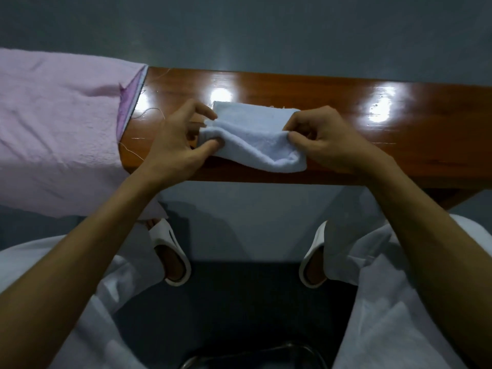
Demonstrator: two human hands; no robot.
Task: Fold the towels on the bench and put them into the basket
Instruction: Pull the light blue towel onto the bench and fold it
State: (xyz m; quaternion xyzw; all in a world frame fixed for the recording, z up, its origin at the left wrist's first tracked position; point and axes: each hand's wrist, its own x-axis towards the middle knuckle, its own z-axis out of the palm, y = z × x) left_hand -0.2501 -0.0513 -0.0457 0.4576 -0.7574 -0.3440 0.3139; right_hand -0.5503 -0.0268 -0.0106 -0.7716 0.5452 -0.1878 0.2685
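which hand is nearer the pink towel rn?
Left. The left hand pinches the white towel at the end nearest the pink towel, not touching it; the right hand pinches the far end.

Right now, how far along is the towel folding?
The white towel looks partly folded on the bench. Left hand and right hand pinch its ends, mid-fold. The pink towel beside it lies unfolded, draped over the edge. Neither is in a basket yet.
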